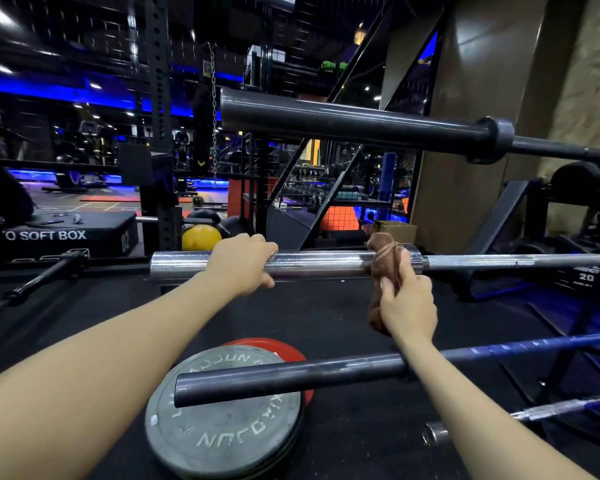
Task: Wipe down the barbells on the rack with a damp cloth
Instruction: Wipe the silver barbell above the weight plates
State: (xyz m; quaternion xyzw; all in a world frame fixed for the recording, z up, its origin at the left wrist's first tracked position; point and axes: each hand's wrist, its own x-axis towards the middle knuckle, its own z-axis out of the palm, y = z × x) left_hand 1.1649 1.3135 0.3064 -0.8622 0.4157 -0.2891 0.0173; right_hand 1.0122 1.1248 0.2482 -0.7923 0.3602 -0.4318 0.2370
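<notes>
Black rubber gym flooring [326, 317] lies below, carrying a grey round weight plate [222, 420] stacked on a red one [291, 348]. Just above them juts a dark steel barbell sleeve [291, 377]. Further out, the left hand [239, 265] curls over a chrome barbell sleeve [319, 265], probably to stop it spinning, while the right hand [407, 303] grips a brown cloth [385, 254] looped round that sleeve beside its collar. Beyond, higher up, sits a thick grey barbell [354, 123].
</notes>
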